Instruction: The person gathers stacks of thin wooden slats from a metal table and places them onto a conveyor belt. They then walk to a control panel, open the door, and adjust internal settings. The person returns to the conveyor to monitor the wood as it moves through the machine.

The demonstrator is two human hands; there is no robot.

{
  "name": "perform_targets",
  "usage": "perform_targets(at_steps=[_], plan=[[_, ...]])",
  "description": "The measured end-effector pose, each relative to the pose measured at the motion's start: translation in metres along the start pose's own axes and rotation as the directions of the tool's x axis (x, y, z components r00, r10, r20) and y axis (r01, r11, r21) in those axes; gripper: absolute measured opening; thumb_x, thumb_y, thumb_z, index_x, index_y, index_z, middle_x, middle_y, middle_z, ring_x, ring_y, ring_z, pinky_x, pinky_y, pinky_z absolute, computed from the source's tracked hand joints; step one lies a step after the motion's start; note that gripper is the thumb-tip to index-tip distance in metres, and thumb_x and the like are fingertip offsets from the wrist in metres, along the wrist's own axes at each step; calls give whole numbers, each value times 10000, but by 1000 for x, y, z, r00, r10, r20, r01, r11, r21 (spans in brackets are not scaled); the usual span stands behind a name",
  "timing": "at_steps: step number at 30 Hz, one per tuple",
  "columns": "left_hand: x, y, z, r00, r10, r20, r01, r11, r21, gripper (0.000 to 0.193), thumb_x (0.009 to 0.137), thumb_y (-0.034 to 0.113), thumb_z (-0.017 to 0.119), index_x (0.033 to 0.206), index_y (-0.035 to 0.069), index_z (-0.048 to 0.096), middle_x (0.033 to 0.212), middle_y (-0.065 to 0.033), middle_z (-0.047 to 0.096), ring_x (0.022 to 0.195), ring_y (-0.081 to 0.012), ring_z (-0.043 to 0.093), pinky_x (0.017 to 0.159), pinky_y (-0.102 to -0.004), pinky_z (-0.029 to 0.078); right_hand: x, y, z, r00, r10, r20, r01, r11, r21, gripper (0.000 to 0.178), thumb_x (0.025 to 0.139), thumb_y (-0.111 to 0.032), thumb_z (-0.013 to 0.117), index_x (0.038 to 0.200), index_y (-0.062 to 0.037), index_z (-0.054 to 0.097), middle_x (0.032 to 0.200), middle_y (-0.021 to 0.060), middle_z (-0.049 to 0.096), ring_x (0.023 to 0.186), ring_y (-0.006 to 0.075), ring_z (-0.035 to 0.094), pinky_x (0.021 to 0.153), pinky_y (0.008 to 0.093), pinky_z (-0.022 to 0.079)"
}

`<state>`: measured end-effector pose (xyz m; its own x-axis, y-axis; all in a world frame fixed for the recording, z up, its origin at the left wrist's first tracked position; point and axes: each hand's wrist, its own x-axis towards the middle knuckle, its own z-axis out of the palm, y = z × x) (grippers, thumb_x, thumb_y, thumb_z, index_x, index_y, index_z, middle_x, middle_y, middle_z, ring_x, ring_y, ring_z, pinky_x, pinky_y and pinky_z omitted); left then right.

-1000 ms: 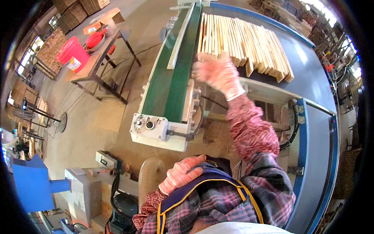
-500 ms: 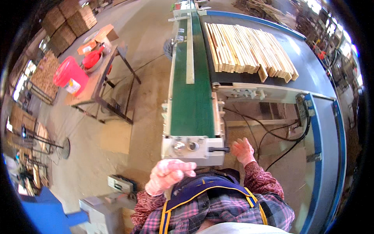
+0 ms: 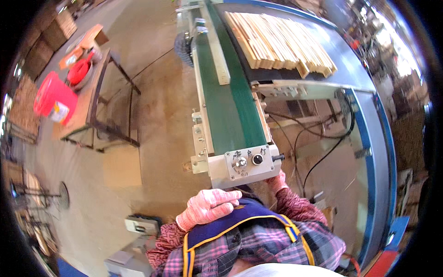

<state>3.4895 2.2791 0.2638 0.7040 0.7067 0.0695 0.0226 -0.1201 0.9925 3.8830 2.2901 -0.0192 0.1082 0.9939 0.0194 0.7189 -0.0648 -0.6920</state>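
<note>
Left glove point(image 3: 208, 207) pink knit; right glove point(image 3: 278, 181) same pink. Sleeves red-and-white speckled. Shirt point(image 3: 272, 249) plaid in pink, purple and grey. Apron point(image 3: 230, 226) dark blue with yellow trim. Belt point(image 3: 230, 106) dark green, frame cream; panel point(image 3: 247, 162) cream with one black knob, one silver. Slat point(image 3: 217, 55) on belt pale wood. Slat stack point(image 3: 281, 44) light tan. Table rim point(image 3: 385, 152) blue, top grey. Bucket point(image 3: 53, 99) red. Floor point(image 3: 152, 92) tan-brown. Cables black.
</note>
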Motion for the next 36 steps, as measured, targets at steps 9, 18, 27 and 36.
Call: perform_targets(at_steps=[9, 18, 27, 36], plan=[[-20, -11, -33, 990, 100, -102, -91, 992, 90, 486, 972, 364, 623, 1324, 30, 598, 1140, -161, 703, 1065, -292, 673, 949, -376, 522, -21, 20, 14, 975, -58, 215, 171, 812, -558, 299, 870, -274, 650, 1116, -106, 682, 1053, 136, 716, 965, 340, 686, 743, 461, 556], [-120, -80, -160, 957, 234, -171, -222, 971, 90, 497, 958, 391, 627, 1310, 42, 611, 1213, -171, 675, 1111, -318, 647, 957, -393, 520, -54, -50, 105, 760, 331, 559, -67, 896, -439, 370, 937, -388, 547, 1185, -123, 619, 1065, 157, 692, 959, 311, 687, 829, 413, 552], [-364, -139, -305, 300, 1, -954, 702, 677, 221, 364, 818, 278, 800, 1139, 131, 713, 916, -119, 736, 826, -280, 720, 720, -381, 587, 34, -302, 249, 544, 326, 773, 467, 648, -602, 278, 928, -364, 546, 1156, -213, 593, 982, 165, 690, 944, 388, 672, 779, 498, 534], [-324, -119, -405, 545, 158, -823, 529, 697, 484, 428, 855, 428, 705, 1158, 126, 697, 842, -125, 718, 763, -293, 710, 653, -399, 571, 88, -507, 369, 568, -18, 823, 165, 982, -92, 517, 909, -617, 543, 1181, -207, 700, 1251, 107, 677, 1067, 309, 675, 926, 423, 514]])
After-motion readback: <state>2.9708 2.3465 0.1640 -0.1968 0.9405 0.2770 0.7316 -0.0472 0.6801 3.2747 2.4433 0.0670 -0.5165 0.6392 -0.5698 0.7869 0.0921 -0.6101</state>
